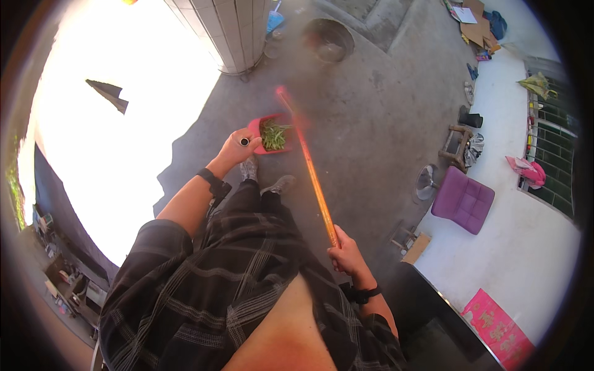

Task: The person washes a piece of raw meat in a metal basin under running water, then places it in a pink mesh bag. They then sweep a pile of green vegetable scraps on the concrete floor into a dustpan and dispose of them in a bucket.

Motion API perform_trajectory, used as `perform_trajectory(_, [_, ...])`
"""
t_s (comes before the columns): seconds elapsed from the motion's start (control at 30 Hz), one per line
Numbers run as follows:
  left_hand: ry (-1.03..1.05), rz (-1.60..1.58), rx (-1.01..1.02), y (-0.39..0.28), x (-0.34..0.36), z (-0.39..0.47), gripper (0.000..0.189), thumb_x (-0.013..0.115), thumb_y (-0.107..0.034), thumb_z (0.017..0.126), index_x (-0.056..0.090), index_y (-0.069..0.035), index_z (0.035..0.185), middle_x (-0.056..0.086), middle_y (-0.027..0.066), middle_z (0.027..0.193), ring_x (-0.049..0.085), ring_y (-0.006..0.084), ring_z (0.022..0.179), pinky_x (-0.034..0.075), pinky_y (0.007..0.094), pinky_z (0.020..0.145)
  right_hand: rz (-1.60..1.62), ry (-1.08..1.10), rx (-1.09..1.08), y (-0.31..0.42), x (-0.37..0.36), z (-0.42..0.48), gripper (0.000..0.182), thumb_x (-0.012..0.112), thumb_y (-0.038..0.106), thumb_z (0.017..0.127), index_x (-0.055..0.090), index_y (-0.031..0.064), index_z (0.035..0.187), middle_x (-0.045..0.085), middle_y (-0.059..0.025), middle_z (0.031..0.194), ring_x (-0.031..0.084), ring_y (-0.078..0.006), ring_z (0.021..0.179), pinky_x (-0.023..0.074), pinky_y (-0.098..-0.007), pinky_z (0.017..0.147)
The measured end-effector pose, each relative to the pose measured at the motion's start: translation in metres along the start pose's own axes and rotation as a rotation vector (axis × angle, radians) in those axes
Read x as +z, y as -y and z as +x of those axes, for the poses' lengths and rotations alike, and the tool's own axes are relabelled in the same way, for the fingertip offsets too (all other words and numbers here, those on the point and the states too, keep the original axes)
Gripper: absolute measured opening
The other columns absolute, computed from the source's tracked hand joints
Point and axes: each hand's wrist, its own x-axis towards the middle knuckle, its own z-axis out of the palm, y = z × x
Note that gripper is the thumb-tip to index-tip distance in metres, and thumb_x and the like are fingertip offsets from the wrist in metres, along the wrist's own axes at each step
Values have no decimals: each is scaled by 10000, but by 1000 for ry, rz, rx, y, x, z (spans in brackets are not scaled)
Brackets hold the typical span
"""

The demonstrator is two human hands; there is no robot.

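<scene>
My left hand [239, 146] is closed around the top of an upright handle, whose round dark end [244, 142] pokes out of the fist. Below it a red dustpan [255, 126] sits near my shoes, holding a heap of green leafy cuttings [274, 135]. In my right hand [346, 254] is a long orange stick [317, 186], probably a broom handle, gripped near its upper end. It slants down and away from me, past the dustpan's right side. Its far end is reddish and blurred, so its shape cannot be made out.
Grey concrete floor [352, 139] surrounds me. Ahead stands a tiled column [227, 37], with a round basin [328, 41] to its right. Along the right wall are a purple swivel chair [463, 199], a wooden stool [455, 144], boots [470, 118] and cardboard [475, 28]. Bright sunlight covers the left.
</scene>
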Motion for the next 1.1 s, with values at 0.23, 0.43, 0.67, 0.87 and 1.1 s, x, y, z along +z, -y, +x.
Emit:
perform_trajectory(0.23, [17,40,93,7,-22,-16,262,666,-160,847,535,-10,677,486,51,631,486,133,593,406,313,554,83,1,43,-24,-19,79,674,495,-23,756,351,99,1403,470,-12,600,447,-104,410,339,-259,336])
perform_trajectory(0.43, [8,-21,-139,16,-19,-6,295,697,-200,835,548,-15,659,496,64,621,454,158,599,410,328,581,178,210,50,-40,2,51,657,498,-1,758,401,117,1396,462,-10,586,443,-93,414,343,-254,350])
perform_trajectory(0.67, [54,79,-42,10,-22,0,225,704,-190,822,586,-18,739,600,76,846,608,163,808,466,296,703,-15,-48,-188,-74,14,8,654,502,2,747,430,111,1388,486,-6,597,445,-84,415,368,-245,371])
perform_trajectory(0.87, [251,-68,87,8,-30,-2,225,701,-189,827,584,-26,727,626,64,879,621,153,859,477,300,735,201,88,11,-54,-9,-5,675,506,-22,744,410,82,1404,484,-5,593,435,-78,398,351,-234,355])
perform_trajectory(1.1, [217,-390,-98,-48,-13,3,304,695,-225,862,552,-47,661,550,13,662,547,104,611,517,275,599,366,31,-43,-81,-15,-47,716,507,-55,751,363,74,1440,481,1,583,426,-70,391,335,-221,341])
